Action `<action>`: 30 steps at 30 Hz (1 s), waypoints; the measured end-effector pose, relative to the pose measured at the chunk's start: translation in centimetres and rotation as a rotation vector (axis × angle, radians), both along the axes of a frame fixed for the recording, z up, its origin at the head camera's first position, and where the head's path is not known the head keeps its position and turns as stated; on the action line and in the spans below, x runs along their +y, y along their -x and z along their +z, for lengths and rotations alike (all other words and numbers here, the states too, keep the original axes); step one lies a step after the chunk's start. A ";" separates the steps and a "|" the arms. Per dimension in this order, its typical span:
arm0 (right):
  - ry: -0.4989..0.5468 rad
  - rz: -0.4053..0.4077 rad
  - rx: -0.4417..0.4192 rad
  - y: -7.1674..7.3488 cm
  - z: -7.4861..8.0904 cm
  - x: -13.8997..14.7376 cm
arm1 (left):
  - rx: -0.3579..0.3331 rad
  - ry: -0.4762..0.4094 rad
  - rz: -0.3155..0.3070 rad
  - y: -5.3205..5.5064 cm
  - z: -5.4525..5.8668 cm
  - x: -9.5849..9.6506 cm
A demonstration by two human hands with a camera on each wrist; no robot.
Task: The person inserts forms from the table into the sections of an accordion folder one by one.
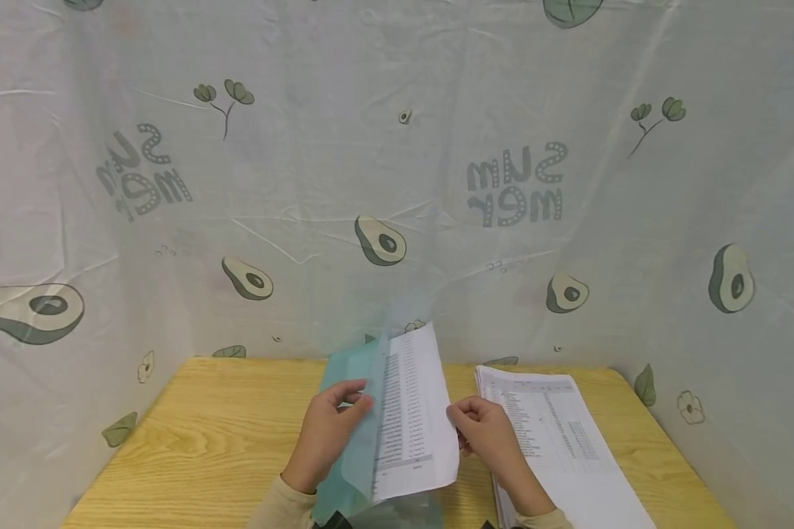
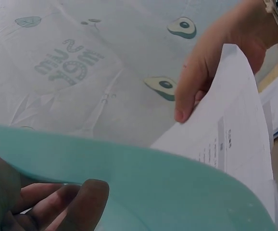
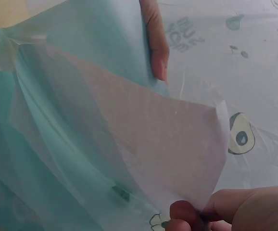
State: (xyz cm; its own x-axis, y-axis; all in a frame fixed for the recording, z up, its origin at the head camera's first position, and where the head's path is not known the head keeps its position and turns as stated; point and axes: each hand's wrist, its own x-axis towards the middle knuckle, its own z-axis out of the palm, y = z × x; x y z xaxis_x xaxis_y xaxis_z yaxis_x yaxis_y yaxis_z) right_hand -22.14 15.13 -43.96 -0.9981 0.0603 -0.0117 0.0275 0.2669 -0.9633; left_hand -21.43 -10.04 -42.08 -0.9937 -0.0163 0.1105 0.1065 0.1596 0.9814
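A teal plastic document folder (image 1: pixel 353 364) stands partly open above the table, its left cover raised. My left hand (image 1: pixel 331 430) pinches that cover at its left edge, the thumb showing against the teal plastic (image 2: pixel 144 178) in the left wrist view. Between the folder's covers lies a printed sheet of paper (image 1: pixel 410 397), partly inside the folder. The sheet's right edge is pinched between thumb and fingers of my right hand (image 1: pixel 492 433). From the right wrist side, the paper's plain back (image 3: pixel 168 134) rises out of the translucent teal plastic, with the right hand's fingertips (image 3: pixel 182 211) at its edge.
A stack of printed papers (image 1: pixel 556 419) lies on the right of the wooden table (image 1: pixel 225 426), just beside my right forearm. Behind the table hangs a pale curtain (image 1: pixel 317 162) printed with avocados and lettering, which also runs along both sides.
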 end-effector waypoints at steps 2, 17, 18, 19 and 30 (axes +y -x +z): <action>0.002 0.009 0.004 0.1 -0.2 -0.2 | -0.004 -0.004 0.001 0.0 0.0 0.0; -0.006 0.088 0.025 0.2 -1.2 -1.7 | -0.067 -0.064 -0.051 0.0 0.1 0.4; -0.012 0.089 0.024 0.2 -1.3 -1.7 | -0.069 -0.065 -0.054 0.0 0.1 0.4; -0.018 0.090 0.024 0.2 -1.3 -1.8 | -0.072 -0.066 -0.058 0.0 0.0 0.4; -0.086 0.130 0.022 -0.1 -0.7 -1.1 | -0.083 -0.098 -0.084 0.0 0.2 0.1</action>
